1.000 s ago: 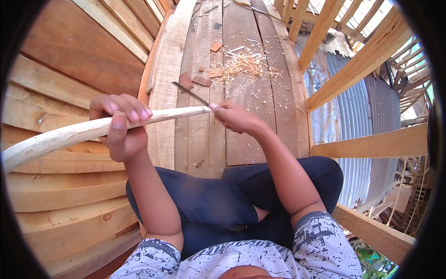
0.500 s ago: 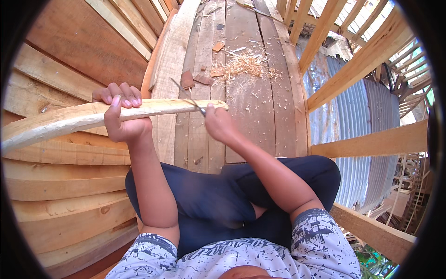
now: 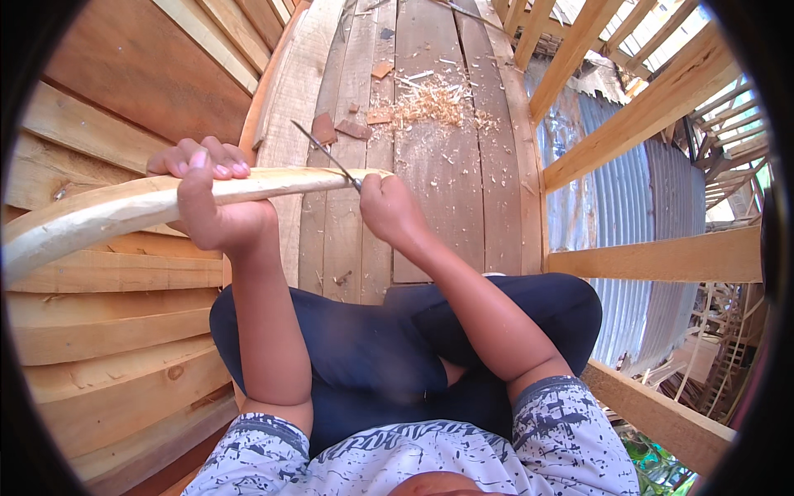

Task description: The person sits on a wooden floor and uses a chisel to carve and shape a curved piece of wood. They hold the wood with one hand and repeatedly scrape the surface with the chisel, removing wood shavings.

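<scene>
- The fingers [image 3: 217,168] of the left hand [image 3: 211,202] are curling tightly over the top of a long pale wooden stick [image 3: 124,207], with the thumb pressing up across its front.
- The right hand [image 3: 393,211] is closing its fingers around the handle of a thin-bladed knife [image 3: 325,155], just under the stick's right tip.
- The knife blade is slanting up and to the left, lying across the stick near its tip.
- The stick is hanging in the air, running from the picture's left edge to just above the right hand.
- Beneath it, a plank floor [image 3: 447,190] is stretching away, carrying a heap of pale wood shavings [image 3: 430,103] and a few small wood chips [image 3: 343,128].
- Stacked wooden planks [image 3: 107,331] are lying to the left; wooden rails [image 3: 653,256] and corrugated metal sheeting [image 3: 637,198] are standing to the right.
- The person's dark-trousered legs [image 3: 372,347] are folding beneath the forearms.
</scene>
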The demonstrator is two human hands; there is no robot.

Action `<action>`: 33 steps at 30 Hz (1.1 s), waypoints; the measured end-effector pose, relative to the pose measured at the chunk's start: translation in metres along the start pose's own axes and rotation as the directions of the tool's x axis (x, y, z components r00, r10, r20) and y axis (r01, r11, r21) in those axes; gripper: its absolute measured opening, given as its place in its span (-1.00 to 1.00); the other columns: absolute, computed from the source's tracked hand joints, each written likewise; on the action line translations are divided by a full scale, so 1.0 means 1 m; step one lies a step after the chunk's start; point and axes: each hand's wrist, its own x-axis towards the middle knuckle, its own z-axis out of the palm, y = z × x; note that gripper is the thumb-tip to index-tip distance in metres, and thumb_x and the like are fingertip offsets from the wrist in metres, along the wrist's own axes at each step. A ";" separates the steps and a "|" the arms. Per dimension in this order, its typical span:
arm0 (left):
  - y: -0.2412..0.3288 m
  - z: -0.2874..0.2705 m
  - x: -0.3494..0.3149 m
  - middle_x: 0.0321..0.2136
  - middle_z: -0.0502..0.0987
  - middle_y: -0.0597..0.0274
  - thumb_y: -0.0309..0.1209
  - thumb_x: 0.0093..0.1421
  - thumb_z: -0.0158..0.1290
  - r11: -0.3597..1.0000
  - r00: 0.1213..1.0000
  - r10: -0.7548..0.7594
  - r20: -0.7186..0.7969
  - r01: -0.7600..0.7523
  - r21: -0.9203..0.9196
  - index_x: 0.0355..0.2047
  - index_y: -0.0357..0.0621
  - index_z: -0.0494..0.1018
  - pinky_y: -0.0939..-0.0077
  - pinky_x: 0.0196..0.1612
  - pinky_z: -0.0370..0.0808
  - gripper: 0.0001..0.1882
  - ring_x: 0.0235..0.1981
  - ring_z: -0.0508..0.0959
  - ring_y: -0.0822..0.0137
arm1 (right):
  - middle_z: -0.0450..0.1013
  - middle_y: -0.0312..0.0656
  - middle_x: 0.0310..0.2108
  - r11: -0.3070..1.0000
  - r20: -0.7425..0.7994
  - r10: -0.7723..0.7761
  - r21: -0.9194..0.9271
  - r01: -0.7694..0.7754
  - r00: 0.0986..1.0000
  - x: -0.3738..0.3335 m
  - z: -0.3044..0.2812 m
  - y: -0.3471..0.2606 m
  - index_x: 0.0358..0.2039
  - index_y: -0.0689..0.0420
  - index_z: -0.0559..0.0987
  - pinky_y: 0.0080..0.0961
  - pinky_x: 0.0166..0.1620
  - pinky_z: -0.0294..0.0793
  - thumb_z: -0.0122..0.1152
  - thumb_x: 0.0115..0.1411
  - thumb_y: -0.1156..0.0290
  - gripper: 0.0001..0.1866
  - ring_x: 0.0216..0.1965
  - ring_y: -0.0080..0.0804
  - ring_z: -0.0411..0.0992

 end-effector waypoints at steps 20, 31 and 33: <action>-0.009 0.008 0.013 -0.71 0.21 0.37 -0.54 0.03 0.05 0.981 0.962 0.124 -0.245 -0.082 0.177 -0.57 -0.05 0.20 0.64 -0.63 0.18 -0.77 -0.72 0.21 0.53 | 0.51 0.37 -0.28 0.983 -0.192 0.079 -0.146 -0.108 0.978 0.036 0.009 0.080 -0.34 0.41 0.63 0.04 0.01 0.42 -0.26 0.32 0.12 -0.40 -0.14 0.32 0.50; -0.003 0.006 0.008 -0.62 0.30 0.29 -0.50 0.08 0.06 0.969 0.978 0.107 -0.181 -0.062 0.238 -0.52 -0.21 0.27 0.52 -0.49 0.38 -0.83 -0.64 0.35 0.45 | 0.49 0.42 -0.25 0.992 -0.096 0.121 -0.005 -0.122 0.988 0.037 0.008 0.063 -0.32 0.46 0.59 0.02 0.06 0.39 -0.30 0.33 0.13 -0.38 -0.09 0.34 0.48; -0.001 0.014 0.003 -0.67 0.25 0.32 -0.52 0.07 0.03 0.968 0.969 0.107 -0.222 -0.051 0.245 -0.53 -0.17 0.24 0.54 -0.53 0.31 -0.84 -0.67 0.28 0.48 | 0.49 0.43 -0.26 0.994 -0.075 0.092 -0.046 -0.096 0.993 0.038 0.007 0.063 -0.33 0.46 0.59 0.02 0.06 0.39 -0.30 0.33 0.12 -0.38 -0.10 0.36 0.47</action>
